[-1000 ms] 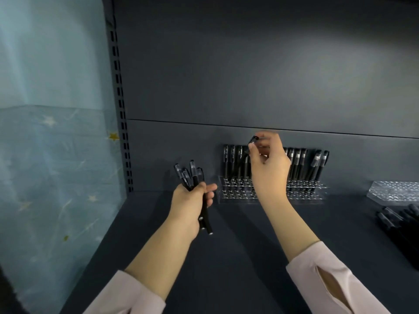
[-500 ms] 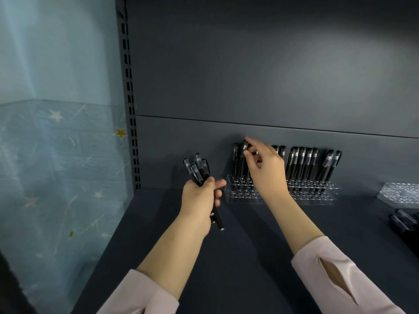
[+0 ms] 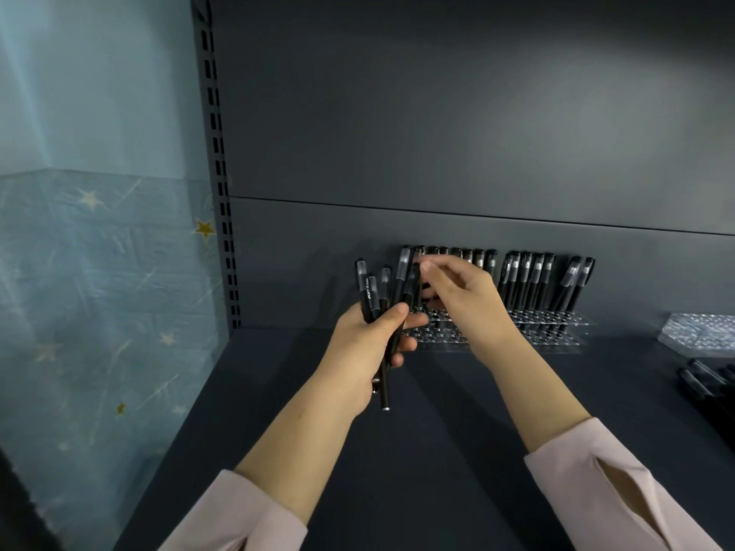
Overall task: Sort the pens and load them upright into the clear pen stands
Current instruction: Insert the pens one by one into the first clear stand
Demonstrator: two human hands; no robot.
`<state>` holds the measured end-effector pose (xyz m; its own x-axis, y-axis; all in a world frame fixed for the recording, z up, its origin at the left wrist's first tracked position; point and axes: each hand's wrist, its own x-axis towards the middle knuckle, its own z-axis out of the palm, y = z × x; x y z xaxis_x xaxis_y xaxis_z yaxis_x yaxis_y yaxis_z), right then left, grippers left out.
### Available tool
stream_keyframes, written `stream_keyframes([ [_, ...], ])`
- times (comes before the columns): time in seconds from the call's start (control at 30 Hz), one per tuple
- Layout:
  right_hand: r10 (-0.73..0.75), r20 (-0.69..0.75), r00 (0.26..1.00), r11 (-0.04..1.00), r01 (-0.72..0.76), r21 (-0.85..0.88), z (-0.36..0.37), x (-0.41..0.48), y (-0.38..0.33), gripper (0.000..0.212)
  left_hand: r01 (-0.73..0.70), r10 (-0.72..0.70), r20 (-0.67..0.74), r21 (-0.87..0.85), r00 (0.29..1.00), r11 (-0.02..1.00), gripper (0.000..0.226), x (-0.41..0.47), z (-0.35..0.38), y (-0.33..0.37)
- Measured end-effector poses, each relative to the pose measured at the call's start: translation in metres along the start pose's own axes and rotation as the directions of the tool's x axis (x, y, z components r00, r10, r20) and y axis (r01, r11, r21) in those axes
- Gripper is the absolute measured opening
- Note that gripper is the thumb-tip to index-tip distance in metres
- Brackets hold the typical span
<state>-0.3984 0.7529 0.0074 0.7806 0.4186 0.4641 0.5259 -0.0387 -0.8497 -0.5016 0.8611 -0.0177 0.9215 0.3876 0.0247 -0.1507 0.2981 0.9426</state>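
The left hand (image 3: 370,344) is gripping a bundle of black pens (image 3: 382,300), its fingers (image 3: 413,320) clenched around the barrels so that the capped ends are fanning upward and the tips are sticking out below the palm. The bundle is hovering over the dark shelf (image 3: 457,423), just in front of the left end of the clear stand (image 3: 553,336).

The right hand (image 3: 465,300) is reaching across to the top of the bundle, its fingertips (image 3: 427,268) pinching at the cap of one pen (image 3: 411,284) in the bundle; motion blur is making it hard to tell how firmly they are closing on it. The right wrist is crossing in front of the stand and hiding part of its middle.

The stand is sitting at the back of the shelf, against the grey back panel (image 3: 437,133). A row of black pens (image 3: 529,284) is standing in it, mostly upright, with two at the right end leaning to the right. The front holes of the stand are showing bare.

A second clear stand (image 3: 704,330) is lying further right, near the edge of the view, with loose pens (image 3: 704,381) lying flat on the shelf in front of it.

Pale pink sleeves (image 3: 604,487) are covering both forearms up to mid-arm. To the left, a slotted upright (image 3: 216,161) is bordering a blue wall with gold stars (image 3: 205,228).
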Motion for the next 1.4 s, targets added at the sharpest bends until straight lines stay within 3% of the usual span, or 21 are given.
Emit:
stream_keyframes([
  [0.13,0.130,0.064,0.989,0.958,-0.142,0.250,-0.006,-0.003,-0.001,0.018,-0.017,0.016,0.049,0.025,0.999,1.000,0.013,-0.002,0.002,-0.001],
  [0.27,0.207,0.072,0.976,0.910,-0.219,0.352,-0.010,-0.003,-0.001,0.020,-0.003,0.001,0.055,0.047,0.998,0.999,0.015,-0.004,0.002,-0.002],
  [0.4,0.283,-0.131,0.950,0.873,-0.198,0.446,-0.019,0.000,-0.002,0.017,0.043,-0.043,-0.012,0.047,0.999,0.998,0.017,-0.004,0.000,-0.002],
  [0.5,0.300,-0.380,0.875,0.861,-0.078,0.502,-0.029,0.002,0.001,0.015,0.069,-0.063,-0.111,0.054,0.992,0.996,0.014,-0.001,-0.002,-0.003],
  [0.57,0.195,-0.534,0.823,0.929,0.020,0.369,-0.034,0.002,0.003,0.016,0.079,-0.072,-0.161,0.037,0.984,0.996,0.011,0.000,-0.004,-0.005],
  [0.63,0.017,-0.590,0.808,0.985,0.089,0.151,-0.033,0.001,0.004,0.015,0.085,-0.081,-0.187,0.011,0.979,0.996,0.010,0.001,-0.004,-0.006],
  [0.83,-0.297,-0.440,0.848,0.951,0.218,-0.222,-0.019,-0.004,0.005,0.019,0.084,-0.074,-0.198,0.044,0.978,0.996,0.012,0.001,-0.003,-0.008],
  [0.97,-0.364,-0.351,0.863,0.908,0.245,-0.340,-0.013,-0.007,0.006,0.016,0.081,-0.068,-0.200,0.053,0.977,0.995,0.013,0.000,-0.003,-0.008],
  [1.23,-0.430,-0.345,0.834,0.875,0.290,-0.389,-0.015,-0.002,0.004,0.019,0.100,-0.088,-0.213,0.047,0.973,0.994,0.011,0.000,-0.002,-0.007],
  [1.33,-0.512,-0.243,0.824,0.782,0.329,-0.529,-0.015,0.001,0.008,0.017,0.101,-0.090,-0.205,0.046,0.975,0.994,0.010,0.001,-0.001,-0.008],
  [1.4,-0.473,-0.144,0.869,0.761,0.320,-0.565,-0.013,0.002,0.010,0.024,0.101,-0.090,-0.202,0.047,0.975,0.994,0.010,0.001,-0.001,-0.008],
])
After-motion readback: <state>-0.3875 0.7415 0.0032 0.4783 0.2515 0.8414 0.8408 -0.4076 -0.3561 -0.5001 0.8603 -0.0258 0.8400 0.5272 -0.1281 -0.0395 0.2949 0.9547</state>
